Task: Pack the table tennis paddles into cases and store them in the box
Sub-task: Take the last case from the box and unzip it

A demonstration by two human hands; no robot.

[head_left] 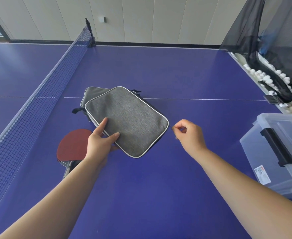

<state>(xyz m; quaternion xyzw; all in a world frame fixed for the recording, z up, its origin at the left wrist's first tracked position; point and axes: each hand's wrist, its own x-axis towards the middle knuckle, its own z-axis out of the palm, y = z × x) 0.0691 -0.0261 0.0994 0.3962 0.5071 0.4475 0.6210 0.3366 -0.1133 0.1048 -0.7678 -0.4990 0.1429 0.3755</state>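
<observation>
Left hand (99,142) clasps the grey case (127,121) (thumb on top) — right hand (189,135) pinches its zipper pull (171,127)

Second case (91,94) mostly hidden under top case (127,120); paddle (72,146) handle behind left forearm; box (279,152) cut by right edge.

The left hand (100,144) steadies the top grey case (127,121) while the right hand (188,135) pinches what seems its zipper pull, red paddle (72,145) beside.

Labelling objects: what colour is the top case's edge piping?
Light grey to white piping on the top case, whose fabric is heathered grey. Head view, the only one, shows it clearly.
</observation>
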